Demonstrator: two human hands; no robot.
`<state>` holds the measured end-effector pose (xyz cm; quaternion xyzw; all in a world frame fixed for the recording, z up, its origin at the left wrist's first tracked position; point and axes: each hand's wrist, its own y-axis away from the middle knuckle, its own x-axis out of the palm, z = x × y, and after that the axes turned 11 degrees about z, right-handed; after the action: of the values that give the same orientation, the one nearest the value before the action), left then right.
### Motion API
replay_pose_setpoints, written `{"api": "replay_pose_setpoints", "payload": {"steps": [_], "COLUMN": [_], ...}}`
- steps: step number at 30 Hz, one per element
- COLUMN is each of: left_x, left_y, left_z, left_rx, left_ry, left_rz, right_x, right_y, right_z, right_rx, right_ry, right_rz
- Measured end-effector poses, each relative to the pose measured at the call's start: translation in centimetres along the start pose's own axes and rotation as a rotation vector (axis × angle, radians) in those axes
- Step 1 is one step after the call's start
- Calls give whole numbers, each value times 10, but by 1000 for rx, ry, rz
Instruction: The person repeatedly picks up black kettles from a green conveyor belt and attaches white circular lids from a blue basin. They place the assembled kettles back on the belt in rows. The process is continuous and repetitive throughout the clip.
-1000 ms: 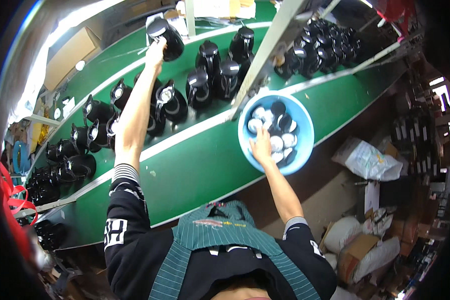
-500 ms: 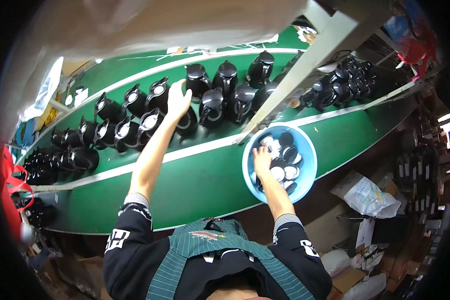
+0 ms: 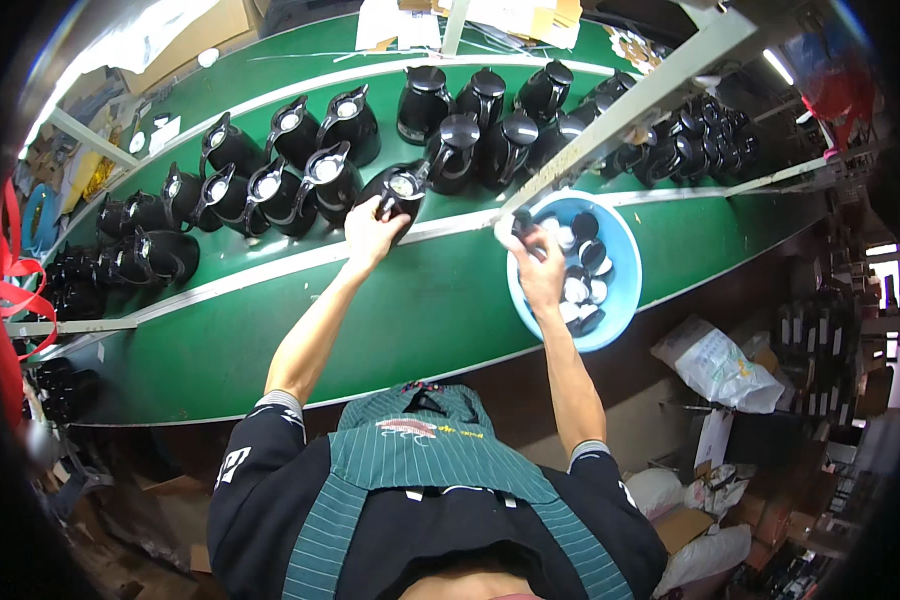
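My left hand point(image 3: 370, 236) is closed round the handle of a black jug point(image 3: 406, 184), which tilts toward me with its pale round opening showing. Raised over the left rim of a light blue tub point(image 3: 625, 300), my right hand point(image 3: 541, 268) pinches a black-and-white lid point(image 3: 515, 228), slightly blurred. More round black and white lids point(image 3: 592, 255) lie loose in the tub. Left of the held jug, several black jugs point(image 3: 275, 188) stand with open tops. To its right, other black jugs point(image 3: 457, 150) have black lids on.
Along the green bench runs a pale rail point(image 3: 220, 280) in front of the jugs. A metal post point(image 3: 620, 125) slants across near the tub. Farther right are many more black jugs point(image 3: 705, 150). A white plastic sack point(image 3: 720, 365) lies beyond the bench's right edge.
My left hand has come nearer and now holds a jug by its handle, tilting it. My right hand has risen from inside the tub with a lid. The view has shifted.
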<state>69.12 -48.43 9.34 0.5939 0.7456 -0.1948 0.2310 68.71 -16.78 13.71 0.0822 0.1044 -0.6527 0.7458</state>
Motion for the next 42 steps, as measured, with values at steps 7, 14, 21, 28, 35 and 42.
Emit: {"api": "replay_pose_setpoints", "payload": {"steps": [7,14,21,28,35,42], "left_x": [-55,-99,-124,-152,-102,-47], "left_y": [98,124,115,85,117,146], "left_z": [-47,-48,-52,-75,-70,-16], "left_rx": [216,308,336,458,516,845], "left_ry": [-92,-318,-363,-490,-614,-640], "left_rz": [225,353,547,852,482,138], "right_x": [89,96,91,92,104,100], "right_y": [31,69,70,78,87,90], "right_z": [76,97,97,97,74,32], "right_rx": [-344,-547,-708,-1009,233,1108], "right_ry": [131,543,608,792,-111,-1109], "right_rz": [333,493,615,624,452,268]}}
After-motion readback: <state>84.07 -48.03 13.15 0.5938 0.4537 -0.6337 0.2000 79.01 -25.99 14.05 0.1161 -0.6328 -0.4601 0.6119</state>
